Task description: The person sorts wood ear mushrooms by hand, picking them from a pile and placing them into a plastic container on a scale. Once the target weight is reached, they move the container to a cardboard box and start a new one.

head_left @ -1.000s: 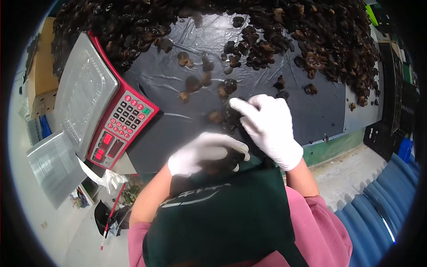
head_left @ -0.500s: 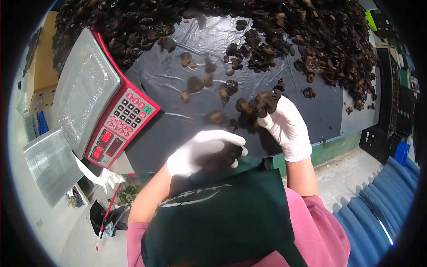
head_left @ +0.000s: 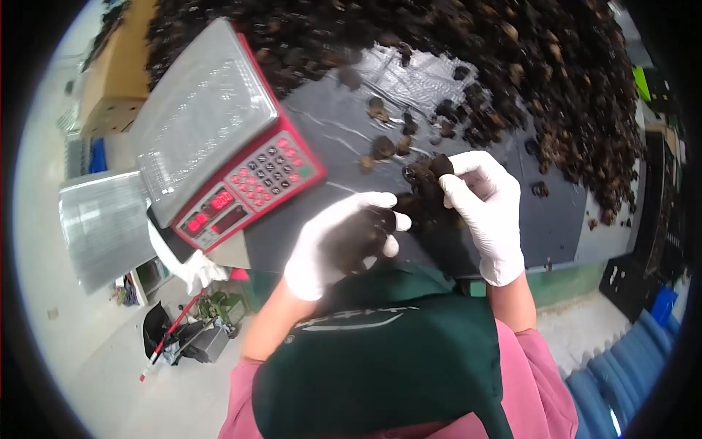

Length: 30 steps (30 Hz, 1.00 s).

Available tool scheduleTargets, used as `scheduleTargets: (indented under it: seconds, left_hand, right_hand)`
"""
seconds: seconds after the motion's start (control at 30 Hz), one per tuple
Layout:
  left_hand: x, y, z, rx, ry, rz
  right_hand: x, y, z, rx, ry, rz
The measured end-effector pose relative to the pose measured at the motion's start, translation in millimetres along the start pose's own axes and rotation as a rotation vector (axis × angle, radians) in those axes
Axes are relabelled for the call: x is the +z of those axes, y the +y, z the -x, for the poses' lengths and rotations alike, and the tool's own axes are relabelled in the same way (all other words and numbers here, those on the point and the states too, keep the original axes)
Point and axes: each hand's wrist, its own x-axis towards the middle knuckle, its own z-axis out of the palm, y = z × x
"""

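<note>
My left hand (head_left: pixel 338 241), in a white glove, cups a clump of dark dried fungus pieces against my green apron (head_left: pixel 380 351) at the table's near edge. My right hand (head_left: pixel 479 201), also gloved, grips a few dark fungus pieces (head_left: pixel 428 172) between thumb and fingers, just right of the left hand. A big heap of the same dried fungus (head_left: pixel 512 66) covers the far side of the black plastic sheet (head_left: pixel 344 132). Loose pieces (head_left: pixel 384 146) lie scattered just beyond my hands.
A red electronic scale (head_left: pixel 241 183) with a clear tray on its platform (head_left: pixel 197 117) stands at the left. A stack of clear plastic lids (head_left: pixel 102 227) sits left of it. A cardboard box (head_left: pixel 117 73) is behind. Blue crates (head_left: pixel 621 380) are on the floor at right.
My right hand has pulled back toward my left hand with fungus in its grip. The view has swung, so the scale now sits closer to the centre.
</note>
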Motion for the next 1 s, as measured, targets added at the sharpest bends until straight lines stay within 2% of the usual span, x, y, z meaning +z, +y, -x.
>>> scheduleTargets:
  seconds: [0.17,0.23,0.27,0.3,0.33,0.4,0.43,0.47,0.53,0.6,0.67,0.7,0.73,0.77,0.8,0.87,1.0]
  left_hand:
    - [-39.2,67.6,40.7,0.402,-0.130,0.275]
    - [-38.3,108.5,62.6,0.507,-0.158,0.465]
    - [-41.5,127.0,72.3,0.581,-0.113,0.462]
    - [-46.5,142.4,77.2,0.727,0.034,0.256]
    - [-47.2,155.8,79.5,0.793,0.029,0.197]
    - [-69.6,180.5,73.1,0.881,0.204,0.018]
    - [-58.7,182.0,65.1,1.001,0.434,-0.230]
    - [-57.1,185.5,58.3,1.029,0.492,-0.292]
    - [-70.1,190.4,52.3,1.061,0.697,-0.680]
    - [-72.1,185.2,48.6,1.065,0.700,-0.838]
    - [-78.2,182.9,46.0,1.094,0.678,-0.869]
    - [-80.6,182.8,46.5,1.104,0.687,-0.866]
    - [-82.4,184.5,48.0,1.119,0.694,-0.867]
    - [-83.8,186.2,49.9,1.135,0.701,-0.868]
    - [-85.6,186.9,51.2,1.162,0.667,-0.801]
    - [-88.9,186.3,54.1,1.210,0.599,-0.668]
    - [-86.4,180.9,67.6,1.290,0.764,-0.787]
  right_hand:
    - [56.7,-36.2,-38.1,-0.241,-0.139,0.102]
    - [88.8,-55.0,-57.5,-0.442,-0.196,0.201]
    - [104.5,-65.9,-66.6,-0.538,-0.211,0.256]
    - [124.9,-79.0,-72.3,-0.495,-0.273,0.121]
    - [140.1,-87.7,-80.8,-0.456,-0.325,0.139]
    - [175.1,-83.7,-107.0,-0.686,-0.256,0.277]
    - [191.1,-76.5,-118.8,-0.714,-0.257,0.300]
    - [202.6,-70.5,-127.6,-0.744,-0.257,0.323]
    - [208.6,-63.9,-135.6,-0.819,-0.279,0.516]
    - [202.1,-62.9,-134.8,-0.797,-0.324,0.481]
    - [182.8,-73.5,-128.8,-0.574,-0.363,0.258]
    - [167.3,-76.5,-128.7,-0.522,-0.327,0.282]
    - [154.8,-83.0,-120.1,-0.392,-0.331,0.079]
    - [137.4,-72.1,-125.0,-0.422,-0.227,0.179]
    - [116.4,-67.0,-121.6,-0.337,-0.177,0.181]
    - [69.8,-42.0,-117.3,-0.325,-0.023,0.230]
    - [-31.3,-5.4,-88.4,-0.193,0.256,0.303]
